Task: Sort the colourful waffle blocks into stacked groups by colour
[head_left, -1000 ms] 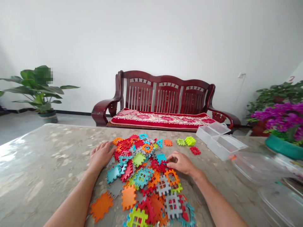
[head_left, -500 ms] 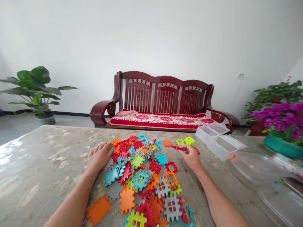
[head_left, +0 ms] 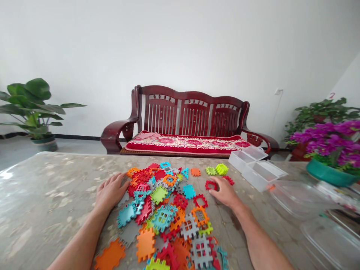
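My left hand (head_left: 110,190) lies flat on the table, fingers stretched out, at the left edge of a pile of toothed plastic building tiles. To the right of the pile, my right hand (head_left: 225,192) has thumb and forefinger at the right edge of a red square frame tile (head_left: 207,185), which is low over or on the tabletop. Behind that hand another red tile (head_left: 230,180) shows in part. Close by are a lime frame tile (head_left: 210,171), several stacked lime tiles (head_left: 222,169) and an orange tile (head_left: 195,172). A blue tile (head_left: 189,191) lies at the pile's right side.
Two clear plastic boxes (head_left: 263,180) stand at the right, with transparent lids (head_left: 300,195) nearer me. A flower pot (head_left: 329,174) with purple blooms is at the far right. Beyond the table (head_left: 62,195) stands a wooden bench (head_left: 194,112).
My right hand has lowered the red frame tile from a tilted, edge-on position to a flatter one, slightly nearer me. The view has shifted a little. My left hand stays beside the pile.
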Available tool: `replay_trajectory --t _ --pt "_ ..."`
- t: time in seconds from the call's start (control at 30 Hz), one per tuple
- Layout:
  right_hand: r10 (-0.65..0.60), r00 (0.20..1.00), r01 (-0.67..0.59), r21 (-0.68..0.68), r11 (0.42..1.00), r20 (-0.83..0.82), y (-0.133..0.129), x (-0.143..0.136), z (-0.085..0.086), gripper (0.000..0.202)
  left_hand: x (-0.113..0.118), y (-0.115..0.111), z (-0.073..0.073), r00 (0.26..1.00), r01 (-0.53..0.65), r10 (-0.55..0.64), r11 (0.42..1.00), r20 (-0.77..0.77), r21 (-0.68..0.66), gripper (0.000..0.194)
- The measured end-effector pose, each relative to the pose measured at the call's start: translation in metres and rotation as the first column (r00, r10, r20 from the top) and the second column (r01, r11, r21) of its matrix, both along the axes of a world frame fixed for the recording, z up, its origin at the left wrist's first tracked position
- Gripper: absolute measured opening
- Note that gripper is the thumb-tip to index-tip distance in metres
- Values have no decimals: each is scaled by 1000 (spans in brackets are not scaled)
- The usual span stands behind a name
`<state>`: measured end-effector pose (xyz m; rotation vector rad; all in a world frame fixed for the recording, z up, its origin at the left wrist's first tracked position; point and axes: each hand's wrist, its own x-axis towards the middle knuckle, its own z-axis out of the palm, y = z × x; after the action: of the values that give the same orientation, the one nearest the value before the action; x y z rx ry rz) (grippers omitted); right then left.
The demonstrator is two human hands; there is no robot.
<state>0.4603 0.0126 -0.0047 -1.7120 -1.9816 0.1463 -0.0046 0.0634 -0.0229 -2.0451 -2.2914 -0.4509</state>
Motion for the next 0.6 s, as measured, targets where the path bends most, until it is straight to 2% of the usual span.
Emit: replay_trajectory --t 0.13,0.2,0.3,0.43,0.6 --pt "-25 999 23 44 999 30 0 0 -2 42 -2 2 -3 1000 0 -1 1000 4 18 53" --pt "-118 993 115 116 987 22 2 4 -2 40 -3 2 -4 1000 4 -4 1000 2 26 53" --pt "-329 944 324 203 924 -9 4 19 -2 43 -3 3 -4 1000 -1 1 1000 2 17 54" --pt "-502 865 493 175 852 7 5 41 -1 52 -2 3 -1 1000 -17 17 1000 0 -4 55" --pt "-593 802 581 130 803 79 5 48 -1 56 -4 5 -4 1000 9 -10 1000 -14 -14 56"
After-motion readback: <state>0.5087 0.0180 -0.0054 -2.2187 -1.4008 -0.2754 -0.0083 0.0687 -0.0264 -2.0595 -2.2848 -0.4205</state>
